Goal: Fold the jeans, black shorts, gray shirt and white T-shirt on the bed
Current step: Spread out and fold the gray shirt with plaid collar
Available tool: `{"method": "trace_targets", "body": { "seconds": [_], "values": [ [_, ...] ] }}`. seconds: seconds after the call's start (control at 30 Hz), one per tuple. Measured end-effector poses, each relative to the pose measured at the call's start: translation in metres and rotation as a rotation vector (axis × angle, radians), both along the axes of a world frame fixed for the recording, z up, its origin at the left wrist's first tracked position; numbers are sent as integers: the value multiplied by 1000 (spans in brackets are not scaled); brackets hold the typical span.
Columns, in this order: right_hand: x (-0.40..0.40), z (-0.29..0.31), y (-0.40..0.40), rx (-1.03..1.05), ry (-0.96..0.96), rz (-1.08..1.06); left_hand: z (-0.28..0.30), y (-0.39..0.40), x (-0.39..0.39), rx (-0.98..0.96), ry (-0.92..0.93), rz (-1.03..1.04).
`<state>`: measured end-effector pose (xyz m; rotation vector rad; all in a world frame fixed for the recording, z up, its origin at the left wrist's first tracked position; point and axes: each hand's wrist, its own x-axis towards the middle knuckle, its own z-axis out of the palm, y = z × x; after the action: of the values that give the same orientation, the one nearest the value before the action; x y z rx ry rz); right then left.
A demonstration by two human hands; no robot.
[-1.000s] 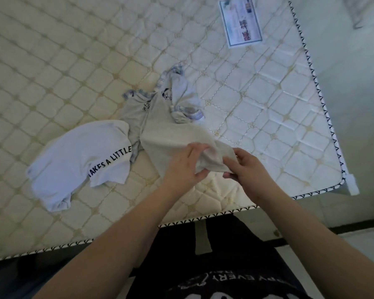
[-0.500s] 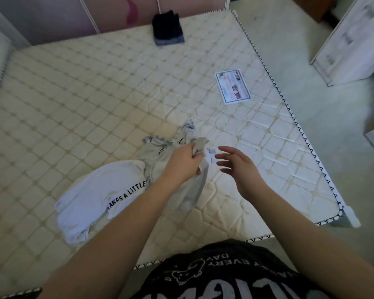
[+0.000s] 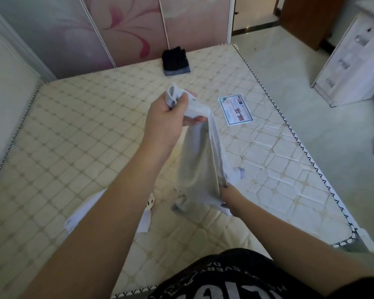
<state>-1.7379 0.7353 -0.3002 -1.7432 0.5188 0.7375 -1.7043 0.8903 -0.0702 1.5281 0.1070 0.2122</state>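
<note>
Lifting: the gray shirt (image 3: 200,160) has been raised off the bed (image 3: 78,134), where it lay a second ago.
Left hand (image 3: 171,117): clenched round its top.
Right hand (image 3: 229,198): pinching its lower edge, below the left.
White T-shirt (image 3: 143,221): left unfolded beneath the left arm.
Meaning: folding of the shirt is only begun.

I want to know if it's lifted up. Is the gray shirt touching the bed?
Cannot tell. In the head view the gray shirt hangs from the left hand, but its bottom edge overlaps the bed with no gap plainly visible.

Pink floral sliding wardrobe panels (image 3: 125,29) behind mattress far edge, pale tiled floor (image 3: 289,67) right, white drawer cabinet (image 3: 350,61), brown door (image 3: 307,16).
</note>
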Motion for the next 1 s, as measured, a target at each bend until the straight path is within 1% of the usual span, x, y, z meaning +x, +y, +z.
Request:
{"method": "trace_targets", "body": {
  "seconds": [0.07, 0.1, 0.17, 0.2, 0.27, 0.33, 0.4, 0.47, 0.5, 0.53, 0.57, 0.63, 0.67, 0.7, 0.8, 0.83, 0.97, 1.0],
  "values": [
    [2, 6, -8, -17, 56, 1, 4, 11, 6, 6, -49, 8],
    [3, 8, -10, -21, 81, -33, 3, 17, 10, 20, -62, 9],
    [5, 12, -29, -22, 45, -118, -5, 32, 16, 51, -65, 11],
    [9, 19, -36, -26, 113, -211, -12, 41, 20, 62, -53, 19],
    [23, 30, -58, -45, 159, -151, -26, 64, 24, 104, 2, 41],
    [31, 42, -87, -106, 27, -82, -42, 88, 24, 163, 77, 35],
    [38, 51, -118, -50, -48, -129, -57, 107, 21, 211, 157, 24],
    [43, 57, -137, 41, -74, -110, -75, 118, 19, 172, 245, 19],
    [44, 59, -142, 56, -74, -73, -84, 120, 17, 155, 291, 17],
    [44, 56, -146, 29, -69, -33, -93, 120, 15, 152, 333, 16],
    [43, 53, -148, -43, -65, 16, -101, 119, 13, 150, 375, 19],
    [41, 43, -149, -258, -104, 75, -111, 113, 9, 108, 443, 44],
    [39, 38, -147, -366, -127, 67, -113, 110, 7, 74, 459, 62],
    [37, 33, -145, -429, -142, 38, -114, 108, 6, 41, 458, 78],
    [29, 23, -139, -576, -176, -63, -108, 105, 4, -41, 422, 120],
    [27, 18, -138, -596, -190, -101, -104, 104, 3, -79, 407, 136],
    [13, 6, -130, -483, -196, -273, -82, 104, 6, -240, 353, 173],
    [10, 5, -128, -460, -174, -281, -76, 104, 6, -272, 344, 169]
  ]
}}
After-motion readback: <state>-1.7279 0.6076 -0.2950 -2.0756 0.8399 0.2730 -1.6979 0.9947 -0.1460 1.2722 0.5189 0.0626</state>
